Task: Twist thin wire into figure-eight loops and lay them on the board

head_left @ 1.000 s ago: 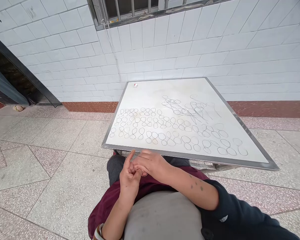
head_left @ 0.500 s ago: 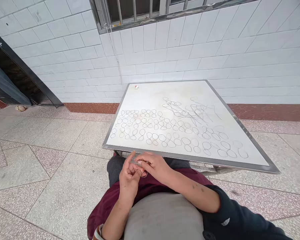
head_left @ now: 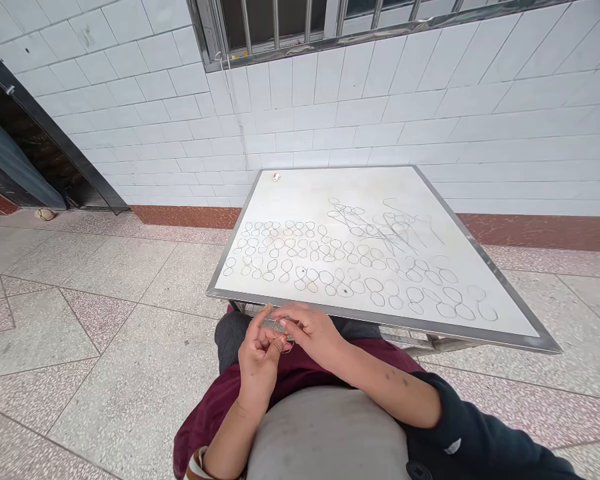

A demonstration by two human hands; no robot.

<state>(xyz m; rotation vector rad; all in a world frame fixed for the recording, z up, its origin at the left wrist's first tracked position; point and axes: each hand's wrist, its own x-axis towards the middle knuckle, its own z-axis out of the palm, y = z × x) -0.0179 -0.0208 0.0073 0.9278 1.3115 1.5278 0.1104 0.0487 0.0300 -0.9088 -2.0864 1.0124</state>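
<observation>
Close to my body, just off the near edge of the table, both hands meet over a thin wire bent into a loop (head_left: 289, 350). My left hand (head_left: 258, 357) pinches the wire between thumb and fingertips, its index finger pointing up. From the other side, the thumb and fingers of my right hand (head_left: 316, 335) close on the same wire; part of it is hidden behind the fingers. On the white tabletop (head_left: 300, 193) lie rows of wire figure-eights (head_left: 286, 270). A tangled heap of wires (head_left: 380, 223), some with loops, sits farther back on the right.
A metal rim (head_left: 395, 324) edges the table. A small white and red object (head_left: 276, 177) rests at its far left corner. White tiled wall (head_left: 330, 120) rises behind, with a barred window (head_left: 305, 27) above. A doorway (head_left: 35, 147) is at far left.
Both hands stay nearly in place with the wire pinched between them; the fingers shift only slightly. My view has tilted a little, so the table and wall appear slightly lower.
</observation>
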